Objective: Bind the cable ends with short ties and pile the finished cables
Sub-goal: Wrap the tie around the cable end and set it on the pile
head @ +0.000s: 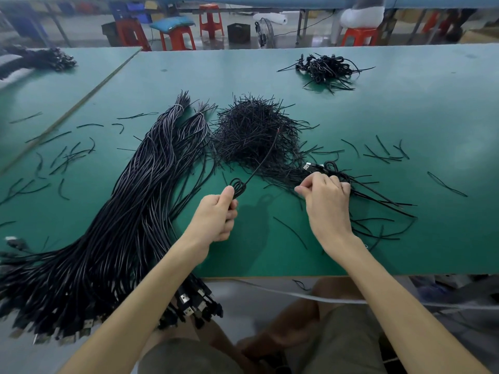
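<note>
Left hand (pixel 216 218) clamped on one looped cable (pixel 238 185), right hand (pixel 327 202) curled, grip unclear, one tie heap (pixel 253 130) beyond, two cable bundles (pixel 164 155) leftward.

Two hands (pixel 216 217) (pixel 326 203), two cable bundles (pixel 121 225) (pixel 190 136), one tie heap (pixel 251 130), one finished pile (pixel 325 67).

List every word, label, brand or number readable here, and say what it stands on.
None: no text is readable anywhere in this view.
USB plugs at the edge of the table: bare metal, no marking legible.
Blue crates in the background: too blurred to read any label.
Looped cable in the left hand: plain black, no print.
</note>
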Demonstrator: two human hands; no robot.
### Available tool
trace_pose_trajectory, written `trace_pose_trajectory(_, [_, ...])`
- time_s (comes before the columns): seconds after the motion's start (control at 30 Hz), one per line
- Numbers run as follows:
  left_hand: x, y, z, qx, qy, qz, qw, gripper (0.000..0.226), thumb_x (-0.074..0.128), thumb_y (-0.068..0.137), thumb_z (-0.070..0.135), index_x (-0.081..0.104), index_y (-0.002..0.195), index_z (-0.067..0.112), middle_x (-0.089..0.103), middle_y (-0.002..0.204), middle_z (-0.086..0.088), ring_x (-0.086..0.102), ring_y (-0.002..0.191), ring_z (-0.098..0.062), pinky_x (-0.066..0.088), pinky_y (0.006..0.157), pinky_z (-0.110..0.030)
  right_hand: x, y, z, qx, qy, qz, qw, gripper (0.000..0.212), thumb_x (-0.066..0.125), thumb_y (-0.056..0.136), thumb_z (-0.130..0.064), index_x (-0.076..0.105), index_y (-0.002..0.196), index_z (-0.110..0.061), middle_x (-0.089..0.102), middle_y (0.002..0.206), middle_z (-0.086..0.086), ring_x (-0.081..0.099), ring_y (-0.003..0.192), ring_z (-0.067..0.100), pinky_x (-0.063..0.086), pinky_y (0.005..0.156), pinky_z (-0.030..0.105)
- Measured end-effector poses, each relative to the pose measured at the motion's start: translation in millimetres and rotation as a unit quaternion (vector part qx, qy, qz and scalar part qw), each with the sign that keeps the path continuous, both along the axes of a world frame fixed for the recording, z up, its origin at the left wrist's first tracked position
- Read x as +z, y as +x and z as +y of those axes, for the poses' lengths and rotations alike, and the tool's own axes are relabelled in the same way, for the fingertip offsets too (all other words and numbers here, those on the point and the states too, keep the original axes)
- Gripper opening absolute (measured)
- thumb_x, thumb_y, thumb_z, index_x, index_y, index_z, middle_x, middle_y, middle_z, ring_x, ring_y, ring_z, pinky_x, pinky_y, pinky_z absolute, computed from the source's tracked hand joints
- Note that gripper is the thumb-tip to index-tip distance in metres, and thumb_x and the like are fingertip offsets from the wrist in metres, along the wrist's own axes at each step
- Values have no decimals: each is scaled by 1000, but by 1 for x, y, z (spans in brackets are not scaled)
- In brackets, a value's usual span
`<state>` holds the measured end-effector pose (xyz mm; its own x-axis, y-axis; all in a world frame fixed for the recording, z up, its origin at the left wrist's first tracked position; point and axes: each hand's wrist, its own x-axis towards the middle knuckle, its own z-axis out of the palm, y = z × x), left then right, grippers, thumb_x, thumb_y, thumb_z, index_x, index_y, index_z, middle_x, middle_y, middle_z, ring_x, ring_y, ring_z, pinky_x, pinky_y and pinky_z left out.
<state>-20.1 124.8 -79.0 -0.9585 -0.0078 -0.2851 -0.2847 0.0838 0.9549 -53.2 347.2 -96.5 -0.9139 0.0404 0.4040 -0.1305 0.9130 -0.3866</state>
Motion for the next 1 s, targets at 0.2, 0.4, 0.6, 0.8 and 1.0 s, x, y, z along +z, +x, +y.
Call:
trace_pose_trajectory(0.2, [4, 1, 2, -33, 43, -5, 998, 42, 38, 110, 42, 48, 79, 16, 34, 61, 5, 24, 43, -11, 22, 35, -23, 2, 0, 4, 23, -53, -9, 998, 13, 71, 92, -31, 75, 94, -19, 66, 90, -3, 54, 97, 21, 32, 94, 36])
trace_pose_trajectory(0.4, [4, 3, 8, -35, 44, -11, 998, 41, 37, 111, 41, 47, 80, 17, 36, 59, 7, 25, 43, -10, 24, 36, -23, 1, 1, 8, 7, -48, 11, 999, 14, 74, 90, -32, 76, 87, -18, 61, 88, -5, 47, 94, 19, 29, 93, 34])
trace_pose_trajectory(0.6, [3, 5, 8, -25, 49, -20, 998, 41, 37, 111, 42, 47, 80, 17, 36, 58, 8, 26, 41, -10, 24, 36, -23, -1, 2, 10, 1, -29, 14, 999, 19, 63, 100, -27, 75, 96, -12, 64, 92, 2, 52, 95, 23, 33, 93, 38])
trace_pose_trajectory(0.8, [2, 6, 12, -27, 35, -6, 999, 42, 37, 111, 41, 47, 79, 16, 36, 59, 7, 26, 42, -11, 24, 37, -24, 2, 7, 9, -5, -29, 32, 999, 21, 59, 103, -27, 72, 98, -12, 70, 94, 4, 57, 95, 24, 36, 93, 38])
trace_pose_trajectory(1.0, [2, 5, 15, 1, 40, 1, 999, 41, 37, 111, 41, 47, 80, 15, 36, 57, 9, 26, 41, -10, 25, 36, -22, 17, 16, 6, -15, -73, -3, 997, 27, 57, 103, -31, 63, 83, -15, 64, 77, -1, 60, 73, 22, 51, 75, 40])
